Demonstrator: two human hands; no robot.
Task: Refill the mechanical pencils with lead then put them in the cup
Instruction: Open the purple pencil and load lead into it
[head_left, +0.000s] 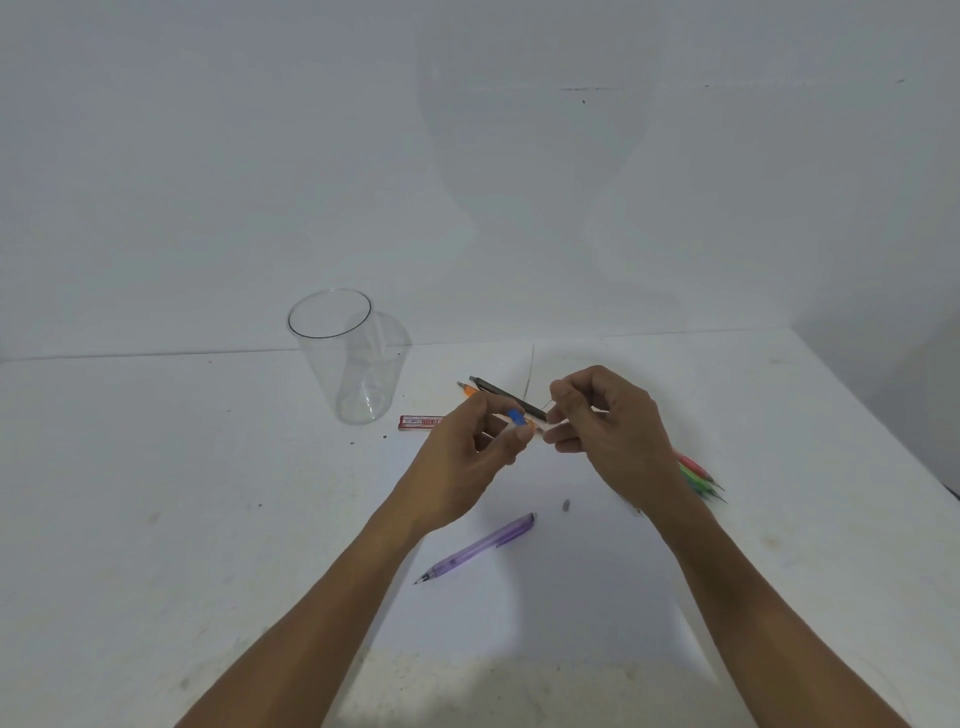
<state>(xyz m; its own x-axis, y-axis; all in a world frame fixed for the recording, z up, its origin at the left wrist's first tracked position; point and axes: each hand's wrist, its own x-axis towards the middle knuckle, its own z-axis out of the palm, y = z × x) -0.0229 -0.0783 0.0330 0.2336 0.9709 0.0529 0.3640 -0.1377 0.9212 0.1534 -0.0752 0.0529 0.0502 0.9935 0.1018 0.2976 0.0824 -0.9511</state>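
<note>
Overhead, head view: left hand (467, 447) and right hand (608, 421) each pinch one end of a blue-capped pencil (515, 417) above the table (156, 519) (purple pencil (478, 548) lies nearer). The cup (343, 358) stands upright, left.

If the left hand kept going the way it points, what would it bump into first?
Most likely the right hand. The left hand, holding a small blue-capped tube, points up and right in the picture, and the right hand's fingers are just ahead. Depth is hard to judge here.
</note>
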